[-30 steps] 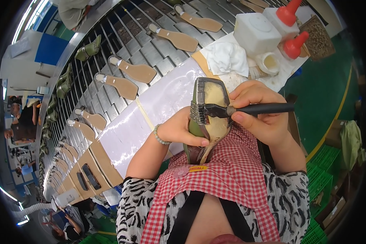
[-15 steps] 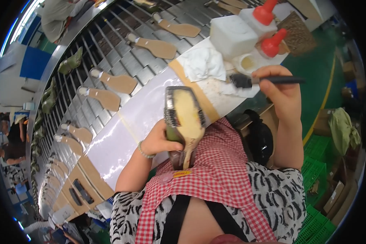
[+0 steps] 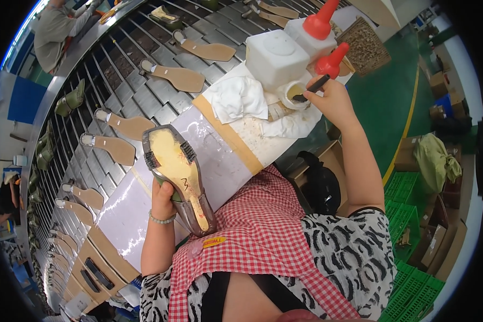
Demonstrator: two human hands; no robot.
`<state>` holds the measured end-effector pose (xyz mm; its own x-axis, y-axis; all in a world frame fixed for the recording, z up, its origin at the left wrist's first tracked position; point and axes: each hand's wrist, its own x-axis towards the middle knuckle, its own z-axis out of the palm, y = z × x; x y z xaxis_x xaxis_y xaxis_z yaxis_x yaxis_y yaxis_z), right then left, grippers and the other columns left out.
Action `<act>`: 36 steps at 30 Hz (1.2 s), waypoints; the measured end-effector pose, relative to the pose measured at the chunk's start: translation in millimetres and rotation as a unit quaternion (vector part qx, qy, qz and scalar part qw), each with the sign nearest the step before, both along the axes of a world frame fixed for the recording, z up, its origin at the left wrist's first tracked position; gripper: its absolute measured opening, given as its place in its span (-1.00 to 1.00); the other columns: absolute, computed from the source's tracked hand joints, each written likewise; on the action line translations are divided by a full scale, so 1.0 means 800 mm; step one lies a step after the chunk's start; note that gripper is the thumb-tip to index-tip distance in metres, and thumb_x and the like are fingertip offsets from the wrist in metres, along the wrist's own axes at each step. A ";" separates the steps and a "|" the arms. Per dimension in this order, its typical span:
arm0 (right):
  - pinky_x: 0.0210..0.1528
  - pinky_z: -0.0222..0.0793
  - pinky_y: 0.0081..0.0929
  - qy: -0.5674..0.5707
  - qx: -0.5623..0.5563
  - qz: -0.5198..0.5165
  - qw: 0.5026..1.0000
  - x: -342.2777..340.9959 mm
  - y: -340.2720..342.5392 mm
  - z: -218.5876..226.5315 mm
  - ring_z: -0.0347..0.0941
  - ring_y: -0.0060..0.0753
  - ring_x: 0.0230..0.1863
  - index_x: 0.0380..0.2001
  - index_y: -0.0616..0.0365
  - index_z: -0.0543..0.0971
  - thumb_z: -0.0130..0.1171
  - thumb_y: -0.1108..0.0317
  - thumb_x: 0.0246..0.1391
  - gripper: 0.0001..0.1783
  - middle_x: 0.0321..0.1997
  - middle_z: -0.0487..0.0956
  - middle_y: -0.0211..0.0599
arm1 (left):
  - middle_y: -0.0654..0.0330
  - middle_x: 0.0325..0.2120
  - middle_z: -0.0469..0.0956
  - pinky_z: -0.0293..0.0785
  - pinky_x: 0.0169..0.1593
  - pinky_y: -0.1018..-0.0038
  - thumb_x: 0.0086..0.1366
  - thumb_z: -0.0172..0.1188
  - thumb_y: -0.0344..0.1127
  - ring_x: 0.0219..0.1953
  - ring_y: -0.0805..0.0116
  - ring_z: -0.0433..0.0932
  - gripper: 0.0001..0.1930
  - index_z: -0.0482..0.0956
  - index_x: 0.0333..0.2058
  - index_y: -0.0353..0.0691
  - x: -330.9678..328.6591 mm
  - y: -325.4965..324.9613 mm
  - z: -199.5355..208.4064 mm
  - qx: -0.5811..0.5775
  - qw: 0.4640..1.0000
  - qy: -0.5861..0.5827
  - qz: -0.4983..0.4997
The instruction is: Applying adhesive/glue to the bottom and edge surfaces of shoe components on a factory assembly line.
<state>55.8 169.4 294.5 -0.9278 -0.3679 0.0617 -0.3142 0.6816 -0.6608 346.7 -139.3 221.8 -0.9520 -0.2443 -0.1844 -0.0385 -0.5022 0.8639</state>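
Note:
My left hand [image 3: 163,206] is closed around the side of an upturned shoe [image 3: 173,163], whose pale yellow underside faces up. Dark, pleated upper edges wrap over both sides of its forefoot, and its heel end points towards my apron. Between the fingers of my right hand [image 3: 335,104] is a brush [image 3: 319,83] with a black handle. Its bristle end reaches down into a small white jar [image 3: 285,94] of yellowish liquid, so the bristles are mostly hidden. Beside the jar lies a crumpled white cloth [image 3: 236,99].
White square bottles [image 3: 276,59] with red nozzles [image 3: 321,20] stand behind the jar. Tan insoles [image 3: 180,78] and green shoe uppers [image 3: 70,99] lie on the slatted metal conveyor [image 3: 129,86]. Green crates [image 3: 405,220] stand at the right. A person [image 3: 56,35] works at the far left.
My right hand has brought the brush from above the table's edge into the jar. The shoe in my left hand has shifted left in view and turned, showing its underside more fully.

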 end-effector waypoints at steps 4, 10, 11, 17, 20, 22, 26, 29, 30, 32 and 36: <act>-0.28 0.29 -0.63 -0.087 -0.190 -0.008 0.978 -0.003 0.021 -0.011 0.43 -0.59 -0.35 -0.35 0.23 0.53 0.27 0.45 -0.07 -0.81 -0.40 0.55 -0.37 | 0.14 -0.05 0.46 0.48 -0.07 0.44 0.02 0.31 0.18 -0.09 0.35 0.51 -0.14 0.23 0.12 -0.32 0.004 0.000 -0.007 0.017 1.000 -0.008 0.015; -0.17 0.41 -0.54 -0.306 -0.476 -0.122 0.816 0.000 0.045 -0.045 0.47 -0.47 -0.30 -0.30 0.18 0.56 0.30 0.36 -0.04 -0.78 -0.41 0.54 -0.36 | 0.14 -0.05 0.46 0.49 -0.07 0.44 0.01 0.30 0.21 -0.09 0.34 0.51 -0.13 0.23 0.13 -0.30 0.001 -0.004 -0.018 0.050 0.998 -0.019 0.013; -0.18 0.42 -0.53 -0.354 -0.517 -0.144 0.766 -0.001 0.048 -0.061 0.48 -0.46 -0.30 -0.30 0.17 0.55 0.30 0.35 -0.04 -0.77 -0.41 0.55 -0.35 | 0.15 -0.05 0.47 0.49 -0.07 0.43 0.01 0.29 0.22 -0.09 0.34 0.52 -0.13 0.23 0.13 -0.30 -0.001 -0.005 -0.019 0.061 0.998 -0.024 0.010; -0.46 0.36 -0.66 -0.427 -0.551 -0.295 0.653 0.002 0.024 -0.086 0.51 -0.40 -0.43 -0.49 0.09 0.49 0.37 0.14 -0.08 -0.69 -0.54 0.51 -0.44 | 0.02 -0.20 0.52 0.55 -0.19 0.28 0.09 -0.01 0.42 -0.25 0.18 0.58 -0.14 0.30 0.10 -0.24 -0.004 -0.005 -0.019 0.105 0.993 -0.045 0.029; -0.44 0.41 -0.59 -0.446 -0.597 -0.238 0.623 -0.009 0.035 -0.116 0.52 -0.38 -0.45 -0.48 0.10 0.49 0.34 0.17 -0.04 -0.72 -0.56 0.51 -0.41 | -0.02 -0.26 0.54 0.55 -0.24 0.31 0.11 -0.14 0.48 -0.31 0.17 0.58 -0.13 0.36 0.05 -0.25 -0.010 0.012 0.001 0.163 0.981 -0.084 0.061; -0.25 0.51 -0.44 -0.482 -0.677 -0.111 0.545 -0.013 0.058 -0.115 0.56 -0.31 -0.30 -0.42 0.15 0.53 0.21 0.30 0.07 -0.85 -0.40 0.60 -0.23 | 0.00 -0.30 0.57 0.56 -0.24 0.31 0.19 -0.21 0.42 -0.34 0.17 0.59 -0.20 0.41 0.00 -0.25 -0.025 0.016 0.000 0.190 0.971 -0.116 0.092; -0.02 0.43 -0.37 -0.401 -0.665 -0.055 0.627 0.040 0.044 -0.032 0.50 -0.33 -0.08 -0.26 0.22 0.51 0.12 0.30 0.16 -0.80 -0.20 0.58 -0.16 | 0.10 -0.07 0.51 0.52 -0.09 0.34 0.32 -0.07 0.14 -0.15 0.29 0.56 -0.42 0.33 0.10 -0.21 -0.051 0.027 0.020 0.194 0.978 -0.079 0.022; 0.00 0.39 -0.43 -0.325 -0.580 0.088 0.742 0.105 -0.015 0.016 0.50 -0.37 -0.13 -0.25 0.27 0.50 0.15 0.33 0.11 -0.78 -0.20 0.57 -0.12 | 0.12 -0.10 0.52 0.49 -0.06 0.45 0.30 0.01 0.08 -0.13 0.36 0.54 -0.43 0.32 0.09 -0.28 -0.049 0.030 0.023 0.201 0.976 -0.068 -0.040; -0.01 0.39 -0.45 -0.305 -0.534 0.147 0.775 0.125 -0.029 0.020 0.50 -0.39 -0.14 -0.26 0.29 0.50 0.17 0.38 0.07 -0.79 -0.19 0.56 -0.10 | 0.13 -0.12 0.52 0.48 -0.09 0.48 0.30 0.03 0.08 -0.15 0.39 0.53 -0.43 0.33 0.08 -0.29 -0.049 0.034 0.029 0.168 0.982 -0.077 -0.041; -0.04 0.37 -0.51 -0.313 -0.483 0.204 0.792 0.159 -0.051 0.024 0.49 -0.41 -0.15 -0.29 0.32 0.52 0.22 0.52 -0.04 -0.80 -0.18 0.55 -0.06 | 0.14 -0.14 0.52 0.48 -0.11 0.50 0.29 0.05 0.07 -0.17 0.42 0.53 -0.43 0.33 0.06 -0.29 -0.050 0.041 0.040 0.136 0.985 -0.090 -0.048; -0.12 0.37 -0.55 -0.301 -0.438 0.241 0.812 0.191 -0.075 0.018 0.49 -0.43 -0.19 -0.33 0.31 0.54 0.24 0.66 -0.13 -0.78 -0.20 0.55 -0.09 | 0.18 -0.14 0.50 0.46 -0.11 0.52 0.29 0.07 0.02 -0.17 0.45 0.51 -0.44 0.32 0.07 -0.32 -0.047 0.044 0.056 0.075 0.992 -0.086 -0.046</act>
<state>208.7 109.4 309.1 -0.6478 -0.7570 0.0857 0.1538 -0.2402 -0.9585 308.9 -103.9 266.4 -0.9199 -0.1154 -0.3748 -0.2311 -0.6128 0.7557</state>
